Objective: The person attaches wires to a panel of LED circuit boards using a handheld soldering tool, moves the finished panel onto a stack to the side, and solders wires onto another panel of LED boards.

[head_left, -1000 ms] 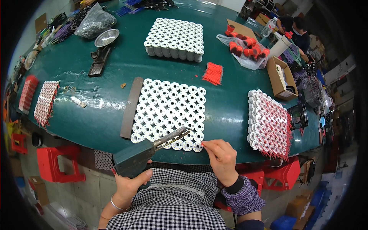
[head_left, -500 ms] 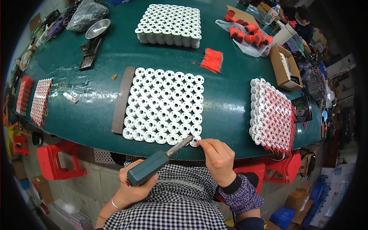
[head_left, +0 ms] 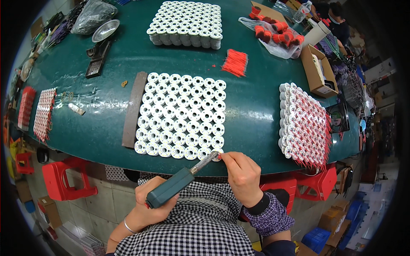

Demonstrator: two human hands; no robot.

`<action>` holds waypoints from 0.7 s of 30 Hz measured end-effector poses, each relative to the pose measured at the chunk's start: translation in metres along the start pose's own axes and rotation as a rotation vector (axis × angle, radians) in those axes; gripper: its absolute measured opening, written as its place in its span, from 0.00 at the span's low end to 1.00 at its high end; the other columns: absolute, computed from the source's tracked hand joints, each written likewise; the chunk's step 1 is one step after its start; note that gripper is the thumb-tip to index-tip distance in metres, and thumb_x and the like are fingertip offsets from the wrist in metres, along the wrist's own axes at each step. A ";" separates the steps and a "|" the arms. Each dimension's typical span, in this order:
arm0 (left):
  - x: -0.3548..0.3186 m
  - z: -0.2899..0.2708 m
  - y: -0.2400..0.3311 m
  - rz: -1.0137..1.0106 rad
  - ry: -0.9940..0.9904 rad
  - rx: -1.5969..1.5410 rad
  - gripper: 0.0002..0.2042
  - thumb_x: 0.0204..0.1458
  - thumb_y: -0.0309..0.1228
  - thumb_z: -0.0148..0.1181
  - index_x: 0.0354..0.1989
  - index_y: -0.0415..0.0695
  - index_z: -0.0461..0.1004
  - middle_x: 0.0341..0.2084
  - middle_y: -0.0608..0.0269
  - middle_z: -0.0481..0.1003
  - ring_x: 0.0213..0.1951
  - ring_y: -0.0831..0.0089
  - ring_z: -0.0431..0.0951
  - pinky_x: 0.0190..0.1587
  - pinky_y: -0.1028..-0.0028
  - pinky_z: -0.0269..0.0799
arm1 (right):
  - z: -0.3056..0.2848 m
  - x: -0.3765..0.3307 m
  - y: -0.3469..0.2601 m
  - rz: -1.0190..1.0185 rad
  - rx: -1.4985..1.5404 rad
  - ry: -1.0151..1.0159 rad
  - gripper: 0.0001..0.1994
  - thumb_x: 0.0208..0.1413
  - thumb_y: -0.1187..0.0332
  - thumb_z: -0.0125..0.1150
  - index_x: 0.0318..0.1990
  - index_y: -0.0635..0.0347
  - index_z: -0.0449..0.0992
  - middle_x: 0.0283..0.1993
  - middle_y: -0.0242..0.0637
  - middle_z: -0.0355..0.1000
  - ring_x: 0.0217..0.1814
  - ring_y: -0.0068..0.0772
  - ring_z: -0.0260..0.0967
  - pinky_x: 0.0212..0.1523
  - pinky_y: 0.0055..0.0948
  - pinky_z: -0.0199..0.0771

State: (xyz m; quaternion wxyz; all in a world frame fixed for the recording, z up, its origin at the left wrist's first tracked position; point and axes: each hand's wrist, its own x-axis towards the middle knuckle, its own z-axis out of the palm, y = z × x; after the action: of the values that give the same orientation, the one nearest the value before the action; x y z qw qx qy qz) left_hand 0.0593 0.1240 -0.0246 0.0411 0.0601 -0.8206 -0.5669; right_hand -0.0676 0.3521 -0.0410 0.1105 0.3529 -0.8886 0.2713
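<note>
Soldering gun is gripped by the left hand, red wire pinched by the right hand; beside the disc block, fingers could be burned by a slip

Legible text: none I can read | white discs in front of me: tiny marks, too small for me to make out | cardboard box on my right: small dark marks, too blurred | clear bottle beyond the box: too blurred to read
</note>
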 end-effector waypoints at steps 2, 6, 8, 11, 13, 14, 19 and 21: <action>0.000 0.001 -0.001 0.012 0.006 0.003 0.08 0.42 0.19 0.69 0.31 0.32 0.77 0.27 0.52 0.79 0.27 0.66 0.81 0.30 0.72 0.75 | 0.000 0.000 0.000 -0.002 -0.016 -0.004 0.13 0.44 0.79 0.62 0.41 0.68 0.78 0.38 0.41 0.75 0.38 0.40 0.77 0.38 0.34 0.78; -0.005 -0.002 -0.007 0.125 0.080 0.079 0.09 0.41 0.19 0.69 0.32 0.33 0.78 0.28 0.52 0.79 0.26 0.65 0.80 0.29 0.72 0.75 | 0.000 0.001 -0.001 0.005 -0.021 -0.006 0.13 0.44 0.79 0.62 0.41 0.67 0.78 0.38 0.41 0.75 0.38 0.40 0.77 0.38 0.34 0.78; -0.015 -0.005 -0.011 0.136 0.117 0.068 0.09 0.41 0.19 0.70 0.32 0.34 0.79 0.28 0.52 0.79 0.26 0.65 0.80 0.28 0.72 0.75 | 0.000 0.000 -0.001 -0.001 -0.021 0.011 0.13 0.44 0.79 0.62 0.41 0.67 0.79 0.38 0.40 0.75 0.36 0.39 0.76 0.37 0.33 0.78; -0.026 -0.009 -0.016 -0.088 0.081 0.046 0.11 0.40 0.20 0.70 0.35 0.34 0.80 0.29 0.53 0.79 0.26 0.66 0.80 0.28 0.73 0.74 | -0.001 -0.002 -0.003 0.059 -0.023 -0.029 0.13 0.44 0.80 0.62 0.41 0.66 0.80 0.38 0.39 0.74 0.35 0.39 0.75 0.38 0.32 0.78; -0.023 -0.007 -0.013 0.005 0.109 0.004 0.12 0.40 0.20 0.70 0.36 0.34 0.80 0.30 0.53 0.79 0.26 0.66 0.80 0.28 0.72 0.75 | 0.000 -0.002 -0.002 0.053 -0.021 -0.024 0.13 0.44 0.80 0.62 0.41 0.65 0.80 0.38 0.39 0.74 0.35 0.38 0.74 0.39 0.33 0.77; -0.024 -0.007 -0.013 0.004 0.110 0.004 0.12 0.40 0.20 0.70 0.36 0.34 0.80 0.30 0.53 0.79 0.26 0.66 0.80 0.28 0.72 0.75 | 0.000 -0.002 -0.001 0.050 -0.018 -0.018 0.13 0.44 0.80 0.62 0.40 0.65 0.80 0.38 0.38 0.73 0.35 0.38 0.74 0.40 0.33 0.77; -0.025 -0.009 -0.009 -0.083 0.075 -0.001 0.12 0.41 0.20 0.70 0.37 0.32 0.80 0.32 0.51 0.80 0.29 0.65 0.82 0.31 0.72 0.77 | -0.002 0.002 0.001 -0.074 -0.026 0.099 0.13 0.43 0.81 0.63 0.40 0.65 0.80 0.37 0.37 0.74 0.36 0.37 0.73 0.39 0.35 0.75; -0.022 -0.010 -0.005 -0.067 0.081 0.007 0.12 0.41 0.20 0.70 0.37 0.32 0.80 0.32 0.51 0.80 0.30 0.65 0.82 0.31 0.71 0.77 | -0.001 0.001 -0.001 -0.094 0.002 0.125 0.13 0.43 0.81 0.63 0.40 0.65 0.80 0.37 0.37 0.74 0.35 0.36 0.73 0.38 0.35 0.75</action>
State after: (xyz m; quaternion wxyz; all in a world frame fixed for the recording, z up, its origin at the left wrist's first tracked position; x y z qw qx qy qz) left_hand 0.0822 0.1162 -0.0259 0.0550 0.1107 -0.8177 -0.5622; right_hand -0.0681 0.3515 -0.0391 0.1779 0.3766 -0.8622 0.2883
